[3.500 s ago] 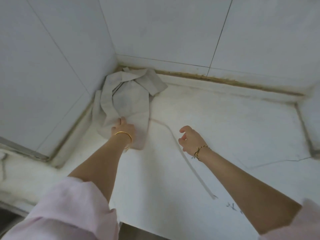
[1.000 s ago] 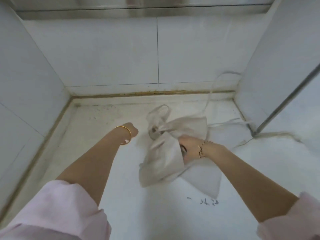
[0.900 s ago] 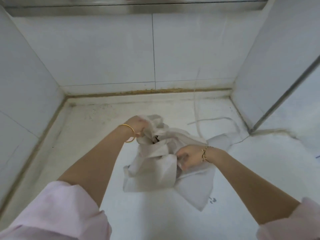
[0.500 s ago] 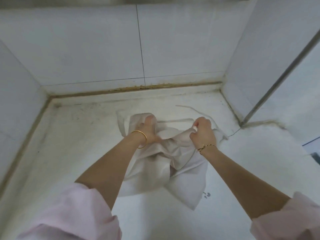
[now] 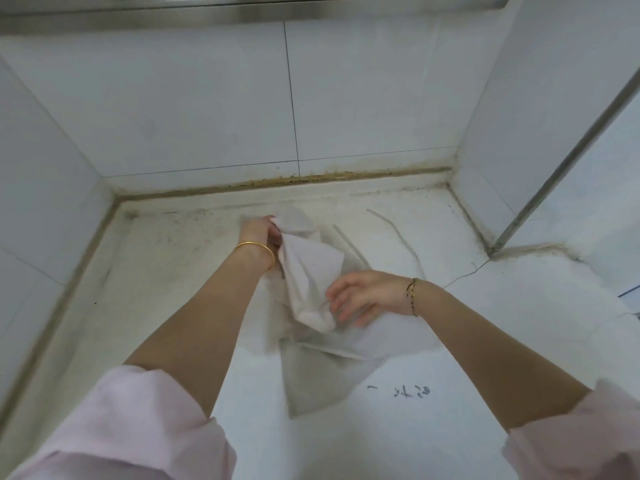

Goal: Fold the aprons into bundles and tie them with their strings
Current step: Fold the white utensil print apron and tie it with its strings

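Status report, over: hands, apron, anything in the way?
Left hand grips pale grey cloth apron at top edge, raised. Right hand flat against its hanging fold. Apron not yet bundled; thin strings loose on white counter behind. Nothing blocking.

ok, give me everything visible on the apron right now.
The apron is a pale grey-white, thin, soft-looking cloth, crumpled, not yet bundled. The left hand grips its upper end, holding a loose fold up off the white counter; the right hand touches that fold's lower end with spread fingers. The rest lies flat, one corner toward the person. Thin strings trail on the counter behind it.
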Tool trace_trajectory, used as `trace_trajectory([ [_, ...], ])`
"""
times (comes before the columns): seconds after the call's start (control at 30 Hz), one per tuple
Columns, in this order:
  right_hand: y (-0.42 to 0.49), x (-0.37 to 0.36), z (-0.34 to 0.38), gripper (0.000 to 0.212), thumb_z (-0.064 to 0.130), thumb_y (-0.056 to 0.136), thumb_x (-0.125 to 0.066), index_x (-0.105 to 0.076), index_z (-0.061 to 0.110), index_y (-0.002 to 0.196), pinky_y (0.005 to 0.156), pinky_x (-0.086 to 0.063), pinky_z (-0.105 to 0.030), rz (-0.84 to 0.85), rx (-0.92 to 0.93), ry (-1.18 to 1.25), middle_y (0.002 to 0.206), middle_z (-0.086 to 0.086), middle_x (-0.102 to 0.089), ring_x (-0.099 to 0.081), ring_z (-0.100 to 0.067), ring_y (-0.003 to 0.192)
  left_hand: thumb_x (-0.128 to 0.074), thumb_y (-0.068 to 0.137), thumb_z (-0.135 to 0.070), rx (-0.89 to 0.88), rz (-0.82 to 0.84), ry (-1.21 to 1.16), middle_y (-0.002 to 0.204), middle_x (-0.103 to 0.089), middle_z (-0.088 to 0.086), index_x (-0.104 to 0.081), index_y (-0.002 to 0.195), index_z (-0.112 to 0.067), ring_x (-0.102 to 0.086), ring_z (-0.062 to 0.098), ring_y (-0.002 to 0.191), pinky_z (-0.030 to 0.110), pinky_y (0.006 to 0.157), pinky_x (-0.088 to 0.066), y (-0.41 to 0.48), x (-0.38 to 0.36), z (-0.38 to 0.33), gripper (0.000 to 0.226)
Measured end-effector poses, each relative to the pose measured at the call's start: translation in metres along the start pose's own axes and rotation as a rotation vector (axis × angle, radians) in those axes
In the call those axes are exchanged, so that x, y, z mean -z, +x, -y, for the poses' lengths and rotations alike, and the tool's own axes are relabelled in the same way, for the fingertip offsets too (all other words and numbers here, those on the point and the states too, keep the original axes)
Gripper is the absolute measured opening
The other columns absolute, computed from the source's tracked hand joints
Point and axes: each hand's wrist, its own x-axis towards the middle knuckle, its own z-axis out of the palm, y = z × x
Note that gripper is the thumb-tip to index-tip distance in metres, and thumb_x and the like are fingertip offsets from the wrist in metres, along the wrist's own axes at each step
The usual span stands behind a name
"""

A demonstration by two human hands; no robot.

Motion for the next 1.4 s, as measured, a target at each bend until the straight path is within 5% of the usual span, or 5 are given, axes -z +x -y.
trace_trajectory([
  [0.3,0.026,0.006,-0.036,0.072,0.020,0.077,-0.069,-0.028,0.012,0.136,0.085,-0.050,-0.036,-0.886,-0.212,-0.047,0.126,-0.013,-0.042,-0.055,-0.035,0.109,-0.029,0.093,-0.007,-0.042,0.010,-0.196,0.049,-0.060,0.001,-0.058,0.074,-0.010,-0.058,0.019,0.056,0.015,0.043,-0.047,-0.033,0.009,-0.040,0.035],
  [0.6,0.029,-0.006,-0.047,0.013,0.006,0.083,-0.069,-0.057,0.011,0.082,0.038,-0.037,-0.015,-0.634,-0.184,0.537,0.064,-0.005,-0.050,-0.041,-0.012,0.049,-0.034,0.094,-0.003,-0.129,-0.029,-0.207,0.109,-0.062,0.010,-0.055,0.128,-0.015,-0.056,0.022,0.096,0.031,0.083,-0.047,-0.036,0.021,-0.065,0.042],
  [0.93,-0.032,0.080,0.039,0.026,0.011,0.091,-0.049,-0.063,0.008,0.112,0.085,-0.038,-0.032,-1.598,0.195,-0.179,0.118,-0.021,-0.048,-0.053,-0.035,0.104,-0.042,0.090,0.001,-0.497,-0.569,0.442,0.112,-0.060,0.019,-0.059,0.107,-0.004,-0.056,0.028,0.101,0.031,0.088,-0.043,-0.015,0.041,-0.045,0.024],
  [1.13,-0.042,0.079,0.078,0.020,0.003,0.084,-0.053,-0.067,0.006,0.098,0.081,-0.038,-0.027,-1.297,0.574,-0.404,0.101,-0.011,-0.064,-0.055,-0.025,0.097,-0.054,0.090,-0.016,-0.298,-0.414,1.277,0.136,-0.039,0.023,-0.038,0.133,-0.002,-0.039,0.038,0.126,0.042,0.103,-0.036,-0.020,0.037,-0.032,0.048],
  [1.4,-0.027,0.040,0.103,0.025,-0.003,0.082,-0.060,-0.065,0.002,0.105,0.072,-0.042,-0.009,-0.911,0.738,-0.218,0.086,0.015,-0.053,-0.052,0.006,0.074,-0.064,0.086,-0.017,-0.700,0.395,0.999,0.107,-0.056,0.001,-0.049,0.129,-0.014,-0.053,0.013,0.097,0.013,0.075,-0.040,-0.066,-0.052,-0.042,0.045],
])
